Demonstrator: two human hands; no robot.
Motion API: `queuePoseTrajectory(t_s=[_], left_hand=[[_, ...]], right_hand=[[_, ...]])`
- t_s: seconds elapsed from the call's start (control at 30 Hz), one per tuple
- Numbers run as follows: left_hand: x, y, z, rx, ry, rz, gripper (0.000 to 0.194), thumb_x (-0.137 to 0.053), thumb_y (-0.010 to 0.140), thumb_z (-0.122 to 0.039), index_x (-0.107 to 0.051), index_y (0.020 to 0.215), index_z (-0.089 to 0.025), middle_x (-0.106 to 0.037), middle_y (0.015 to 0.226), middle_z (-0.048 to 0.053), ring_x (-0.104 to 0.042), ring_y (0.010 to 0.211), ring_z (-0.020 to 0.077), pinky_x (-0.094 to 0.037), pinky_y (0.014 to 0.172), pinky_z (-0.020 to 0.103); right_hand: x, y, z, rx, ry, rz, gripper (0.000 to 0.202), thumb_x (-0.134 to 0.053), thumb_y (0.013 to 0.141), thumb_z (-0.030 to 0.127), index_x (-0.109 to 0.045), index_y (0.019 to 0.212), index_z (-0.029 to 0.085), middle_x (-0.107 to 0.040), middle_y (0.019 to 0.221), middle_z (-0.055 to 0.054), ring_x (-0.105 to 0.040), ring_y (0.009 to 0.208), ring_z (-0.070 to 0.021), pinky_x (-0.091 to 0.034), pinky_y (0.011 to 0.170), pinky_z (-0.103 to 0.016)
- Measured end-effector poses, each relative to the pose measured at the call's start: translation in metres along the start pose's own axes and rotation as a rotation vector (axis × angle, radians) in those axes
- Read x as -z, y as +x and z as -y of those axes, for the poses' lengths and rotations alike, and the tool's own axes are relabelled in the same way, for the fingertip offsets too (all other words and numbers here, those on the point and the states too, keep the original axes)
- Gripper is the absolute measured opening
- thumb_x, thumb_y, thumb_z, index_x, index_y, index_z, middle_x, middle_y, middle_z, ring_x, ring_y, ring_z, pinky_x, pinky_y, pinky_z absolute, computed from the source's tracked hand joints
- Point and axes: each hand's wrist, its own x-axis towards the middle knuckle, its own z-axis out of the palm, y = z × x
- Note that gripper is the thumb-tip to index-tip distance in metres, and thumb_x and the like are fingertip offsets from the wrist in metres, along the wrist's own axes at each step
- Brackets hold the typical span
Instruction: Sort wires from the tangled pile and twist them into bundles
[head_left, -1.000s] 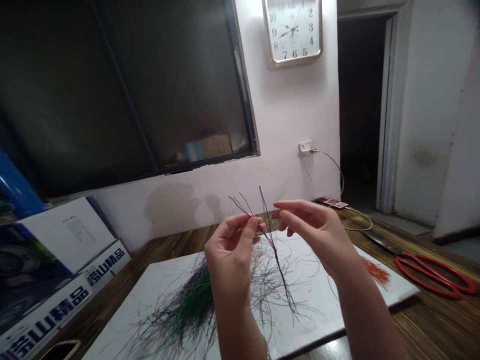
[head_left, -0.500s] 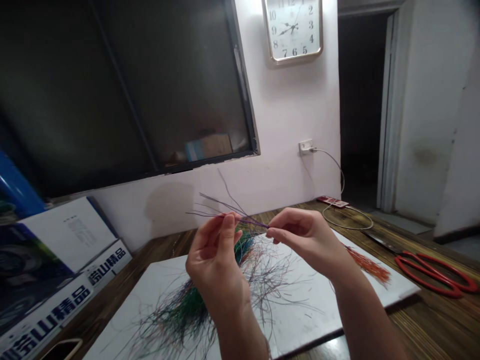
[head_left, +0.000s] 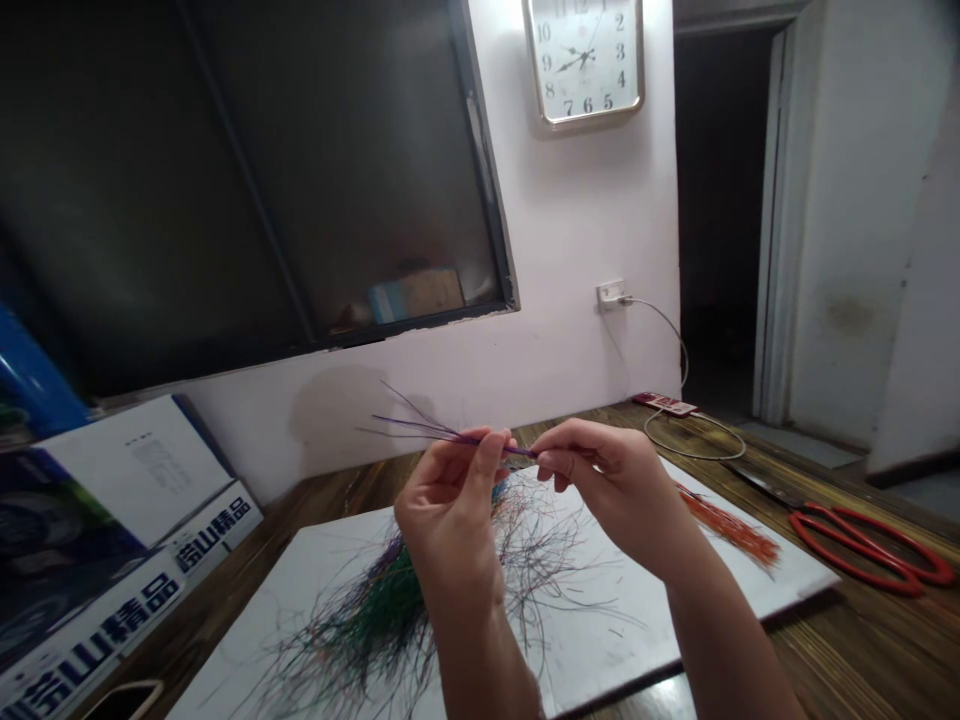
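Between both hands runs a small bunch of thin purple wires (head_left: 420, 424), its loose ends fanning out to the left. My left hand (head_left: 457, 500) pinches the bunch between thumb and fingers. My right hand (head_left: 600, 480) grips the bunch's right end with thumb and forefinger. Under the hands, a tangled heap of thin green, dark and reddish wires (head_left: 382, 605) lies on a white board (head_left: 585, 650). A bundle of orange wires (head_left: 739, 530) rests at the board's right side, partly behind my right forearm.
Red-handled scissors (head_left: 862, 550) lie on the wooden table (head_left: 885, 640) at the right. Behind them are a red-and-white device (head_left: 664, 404) and a white cable (head_left: 701, 452). Printed cardboard boxes (head_left: 135, 490) stand at the left, with a phone-like object (head_left: 124, 700) in front.
My left hand has slid right along the wires, closer to my right hand. The fanned ends are gathered more tightly. My right hand stays almost in place.
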Motion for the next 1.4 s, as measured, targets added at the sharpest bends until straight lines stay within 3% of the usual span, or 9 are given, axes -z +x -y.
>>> queuePoseTrajectory(t_s=[0.23,0.6,0.8,1.0,1.13,1.4], left_hand=[[-0.003,0.000,0.002,-0.039,-0.035,-0.064,0.016,-0.081,0.061,-0.024,-0.068,0.069,-0.019,-0.069,0.066,-0.002,-0.066,0.060,0.0086,-0.053,0.050,0.013],[-0.010,-0.001,0.006,-0.129,-0.067,-0.151,0.014,-0.079,0.063,-0.022,-0.066,0.068,-0.019,-0.067,0.062,-0.003,-0.061,0.053,0.0052,-0.049,0.047,0.012],[-0.010,-0.001,0.005,-0.092,-0.045,-0.183,0.018,-0.080,0.063,-0.026,-0.066,0.071,-0.018,-0.066,0.063,-0.003,-0.060,0.053,0.0051,-0.047,0.046,0.012],[-0.008,0.000,0.008,-0.092,-0.023,-0.169,0.019,-0.079,0.063,-0.028,-0.065,0.072,-0.017,-0.065,0.064,-0.003,-0.058,0.053,0.0048,-0.047,0.048,0.014],[-0.009,0.001,0.009,-0.093,-0.035,-0.157,0.018,-0.079,0.063,-0.026,-0.065,0.070,-0.017,-0.065,0.063,-0.002,-0.058,0.053,0.0052,-0.046,0.047,0.014],[-0.012,-0.001,0.005,-0.136,-0.031,-0.198,0.015,-0.078,0.064,-0.023,-0.065,0.070,-0.017,-0.064,0.062,-0.001,-0.058,0.053,0.0059,-0.041,0.043,0.014]], right_hand=[[-0.003,-0.001,0.003,0.141,-0.123,-0.072,0.013,-0.060,0.080,0.010,-0.067,0.074,0.020,-0.064,0.063,0.007,-0.056,0.058,-0.0049,-0.044,0.056,-0.017],[-0.003,-0.003,0.009,0.202,-0.181,-0.068,0.010,-0.062,0.080,0.011,-0.066,0.076,0.019,-0.064,0.067,0.005,-0.056,0.061,-0.0068,-0.044,0.058,-0.020],[-0.006,-0.003,0.008,0.162,-0.114,-0.061,0.009,-0.063,0.079,0.012,-0.067,0.075,0.019,-0.065,0.067,0.004,-0.058,0.062,-0.0085,-0.045,0.057,-0.021],[-0.006,-0.002,0.003,0.114,-0.044,-0.065,0.018,-0.063,0.078,0.011,-0.070,0.090,0.022,-0.069,0.072,0.004,-0.062,0.066,-0.0091,-0.050,0.063,-0.022],[-0.006,-0.002,0.004,0.135,-0.055,-0.035,0.015,-0.062,0.079,0.011,-0.070,0.086,0.022,-0.070,0.077,0.003,-0.061,0.068,-0.0097,-0.049,0.062,-0.023],[-0.008,-0.003,0.008,0.108,-0.031,-0.013,0.008,-0.060,0.081,0.015,-0.065,0.083,0.020,-0.065,0.069,0.002,-0.059,0.062,-0.0100,-0.048,0.060,-0.024]])
